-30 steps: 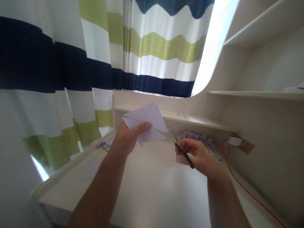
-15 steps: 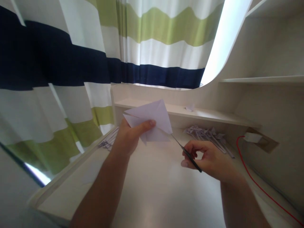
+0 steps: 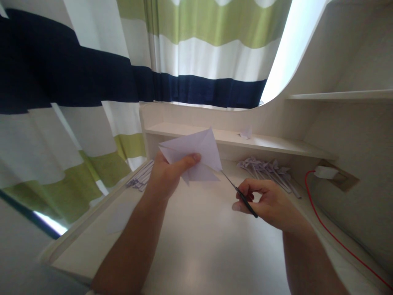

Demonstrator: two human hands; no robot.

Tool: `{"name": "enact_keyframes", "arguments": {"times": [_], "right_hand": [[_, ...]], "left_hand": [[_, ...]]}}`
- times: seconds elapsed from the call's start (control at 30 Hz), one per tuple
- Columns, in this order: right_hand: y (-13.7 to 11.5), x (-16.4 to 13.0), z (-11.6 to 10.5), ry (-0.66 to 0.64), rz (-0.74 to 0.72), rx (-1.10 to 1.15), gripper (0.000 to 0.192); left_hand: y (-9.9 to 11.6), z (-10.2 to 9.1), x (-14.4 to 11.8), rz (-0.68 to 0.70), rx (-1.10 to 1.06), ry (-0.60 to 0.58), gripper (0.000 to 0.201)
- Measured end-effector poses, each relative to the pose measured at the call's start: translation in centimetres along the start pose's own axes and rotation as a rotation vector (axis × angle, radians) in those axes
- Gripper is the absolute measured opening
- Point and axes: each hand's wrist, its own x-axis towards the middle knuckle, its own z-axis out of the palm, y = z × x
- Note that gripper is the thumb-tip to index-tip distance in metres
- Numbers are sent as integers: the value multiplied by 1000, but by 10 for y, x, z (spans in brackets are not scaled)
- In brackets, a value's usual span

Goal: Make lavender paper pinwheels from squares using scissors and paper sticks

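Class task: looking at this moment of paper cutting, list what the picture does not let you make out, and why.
- Scissors: handles hidden inside the right hand.
- Folded paper: lower left covered by the left hand.
- Paper pieces by the shelf: too small to tell their shape.
- Red cable: cut off by the frame's right edge.

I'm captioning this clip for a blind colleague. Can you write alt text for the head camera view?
Above a pale desk, the left hand holds up a folded sheet of pale paper while the right hand brings black scissors to its lower right corner. Cut paper pieces lie behind, under a low shelf, with a striped curtain beyond.
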Motion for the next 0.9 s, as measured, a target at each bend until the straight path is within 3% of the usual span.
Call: {"name": "enact_keyframes", "arguments": {"times": [0.9], "right_hand": [[1, -2, 1, 15, 16, 24, 34]], "left_hand": [[3, 2, -1, -5, -39, -38, 42]]}}
